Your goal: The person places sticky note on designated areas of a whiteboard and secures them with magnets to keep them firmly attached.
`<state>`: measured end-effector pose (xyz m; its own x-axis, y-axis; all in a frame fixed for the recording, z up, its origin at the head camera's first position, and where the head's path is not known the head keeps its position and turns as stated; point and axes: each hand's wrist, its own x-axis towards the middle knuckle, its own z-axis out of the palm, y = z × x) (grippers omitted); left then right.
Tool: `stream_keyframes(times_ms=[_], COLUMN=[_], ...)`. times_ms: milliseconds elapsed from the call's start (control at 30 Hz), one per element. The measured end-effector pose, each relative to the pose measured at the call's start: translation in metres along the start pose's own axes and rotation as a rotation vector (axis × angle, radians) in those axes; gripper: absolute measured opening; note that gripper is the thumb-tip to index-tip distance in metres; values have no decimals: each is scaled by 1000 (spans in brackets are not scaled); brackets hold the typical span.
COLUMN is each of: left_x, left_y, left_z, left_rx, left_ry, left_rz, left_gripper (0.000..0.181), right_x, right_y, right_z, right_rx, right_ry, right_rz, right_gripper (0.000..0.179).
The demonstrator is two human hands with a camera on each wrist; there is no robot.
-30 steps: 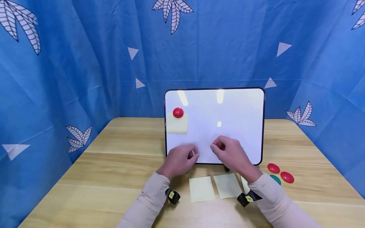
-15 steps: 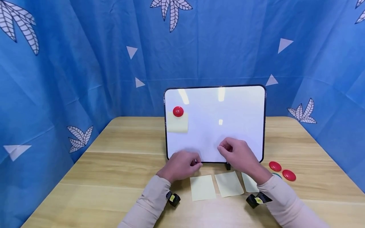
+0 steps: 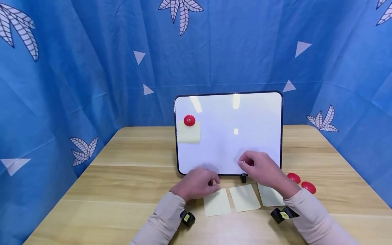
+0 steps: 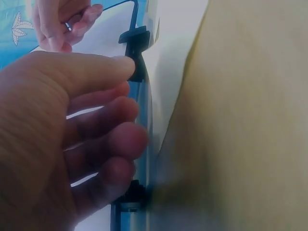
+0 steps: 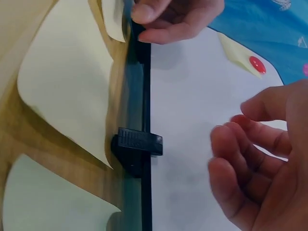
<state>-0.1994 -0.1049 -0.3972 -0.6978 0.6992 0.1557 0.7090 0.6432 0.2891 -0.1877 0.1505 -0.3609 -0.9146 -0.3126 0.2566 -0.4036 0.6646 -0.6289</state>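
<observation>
My left hand, fingers loosely bent and holding nothing, hovers by the upper edge of the leftmost loose sticky note. Nothing sits in my right hand, which is in front of the lower right of a whiteboard; its fingers look relaxed in the right wrist view. A pale yellow sticky note lies against the board's left side with a round red magnet over its top edge. On the table are a middle sticky note and a right one, the latter partly behind my right wrist.
Two red magnets lie on the wooden table right of the board. A black stand foot juts from the board's lower edge. Blue curtain hangs behind and on both sides.
My left hand has dropped from the board toward the leftmost note. My right hand has shifted right and slightly down. A green magnet seen earlier is now hidden by my right arm.
</observation>
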Motion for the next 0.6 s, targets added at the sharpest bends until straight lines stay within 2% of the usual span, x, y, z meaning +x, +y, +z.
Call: stream_keyframes(times_ms=[200, 600], left_x=[0, -1], left_y=[1, 2], left_z=[2, 3], left_rx=[5, 36], left_ry=[-24, -23], left_rz=[1, -14], left_gripper=[15, 12], right_x=[-4, -20], right_y=[4, 17], right_z=[-3, -13], right_rx=[-47, -152], right_ry=[-53, -45], right_rz=[36, 51], right_gripper=[9, 6])
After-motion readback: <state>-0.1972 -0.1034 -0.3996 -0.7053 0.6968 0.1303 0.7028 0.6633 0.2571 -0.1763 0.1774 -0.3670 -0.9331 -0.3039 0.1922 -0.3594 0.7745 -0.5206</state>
